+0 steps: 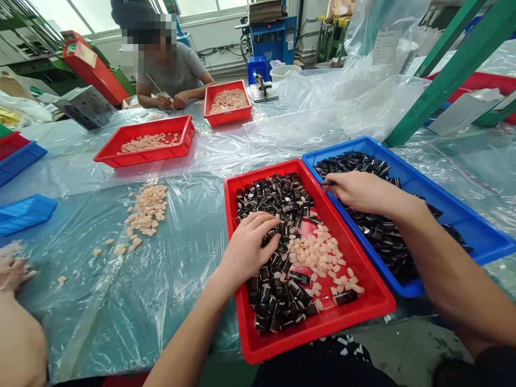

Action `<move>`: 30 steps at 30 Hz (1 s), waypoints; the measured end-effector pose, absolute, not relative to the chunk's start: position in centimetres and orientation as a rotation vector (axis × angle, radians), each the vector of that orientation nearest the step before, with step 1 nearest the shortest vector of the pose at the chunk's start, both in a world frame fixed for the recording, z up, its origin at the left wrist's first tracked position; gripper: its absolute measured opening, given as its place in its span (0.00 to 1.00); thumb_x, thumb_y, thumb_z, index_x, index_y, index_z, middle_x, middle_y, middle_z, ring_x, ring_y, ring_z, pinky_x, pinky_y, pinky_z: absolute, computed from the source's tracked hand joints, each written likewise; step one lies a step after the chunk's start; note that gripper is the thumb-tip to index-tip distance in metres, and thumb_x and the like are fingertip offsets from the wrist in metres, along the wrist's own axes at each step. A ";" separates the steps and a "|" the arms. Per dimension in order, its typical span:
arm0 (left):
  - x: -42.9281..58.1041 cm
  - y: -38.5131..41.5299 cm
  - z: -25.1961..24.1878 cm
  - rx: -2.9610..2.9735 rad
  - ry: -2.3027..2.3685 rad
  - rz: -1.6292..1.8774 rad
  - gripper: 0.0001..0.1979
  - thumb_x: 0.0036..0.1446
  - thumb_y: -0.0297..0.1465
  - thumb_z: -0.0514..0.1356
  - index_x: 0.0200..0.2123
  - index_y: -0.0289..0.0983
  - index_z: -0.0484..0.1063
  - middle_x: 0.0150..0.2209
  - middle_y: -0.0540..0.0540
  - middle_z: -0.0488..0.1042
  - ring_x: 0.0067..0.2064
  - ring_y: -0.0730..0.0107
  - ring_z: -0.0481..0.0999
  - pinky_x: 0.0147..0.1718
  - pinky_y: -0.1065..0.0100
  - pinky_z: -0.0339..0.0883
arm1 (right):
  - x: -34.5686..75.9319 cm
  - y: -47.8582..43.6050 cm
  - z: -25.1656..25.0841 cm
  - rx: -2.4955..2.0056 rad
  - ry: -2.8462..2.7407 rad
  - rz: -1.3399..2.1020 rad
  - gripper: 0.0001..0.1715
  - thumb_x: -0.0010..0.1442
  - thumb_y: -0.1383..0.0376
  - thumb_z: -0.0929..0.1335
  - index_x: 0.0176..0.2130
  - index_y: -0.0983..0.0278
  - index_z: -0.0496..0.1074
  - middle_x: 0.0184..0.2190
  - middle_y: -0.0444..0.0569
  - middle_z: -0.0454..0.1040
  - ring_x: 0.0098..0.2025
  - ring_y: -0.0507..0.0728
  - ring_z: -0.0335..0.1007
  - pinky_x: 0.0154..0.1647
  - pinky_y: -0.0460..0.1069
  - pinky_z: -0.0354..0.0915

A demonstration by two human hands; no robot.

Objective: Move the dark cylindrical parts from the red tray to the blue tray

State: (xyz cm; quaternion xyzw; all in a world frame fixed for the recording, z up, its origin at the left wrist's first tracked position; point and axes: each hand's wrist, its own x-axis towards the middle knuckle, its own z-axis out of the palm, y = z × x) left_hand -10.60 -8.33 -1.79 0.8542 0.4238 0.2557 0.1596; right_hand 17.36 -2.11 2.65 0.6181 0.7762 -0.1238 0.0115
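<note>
My left hand (250, 244) rests in a red tray (365, 269), fingers curled over a heap of small black parts (278, 201); what it grips is hidden. A patch of pale pink parts (318, 255) lies beside it in the same tray. My right hand (357, 189) reaches over a blue tray (463, 212) full of black parts (379, 231) and pinches one black part at its fingertips.
Two red trays (139, 153) (228, 115) with pink parts stand farther back, where a seated person (169, 64) works. Loose pink parts (147, 209) lie on the plastic-covered table. Another person's hand (12, 271) is at the left edge. Blue trays (24, 212) sit left; green frame legs (447, 70) right.
</note>
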 end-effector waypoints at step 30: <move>-10.5 -8.9 -1.5 2.684 1.241 0.242 0.05 0.64 0.33 0.58 0.39 0.37 0.71 0.43 0.45 0.76 0.46 0.58 0.72 0.46 0.57 0.64 | 9.9 -6.1 -0.1 1.232 3.048 -0.749 0.09 0.65 0.64 0.67 0.42 0.66 0.75 0.36 0.53 0.76 0.42 0.60 0.67 0.43 0.54 0.64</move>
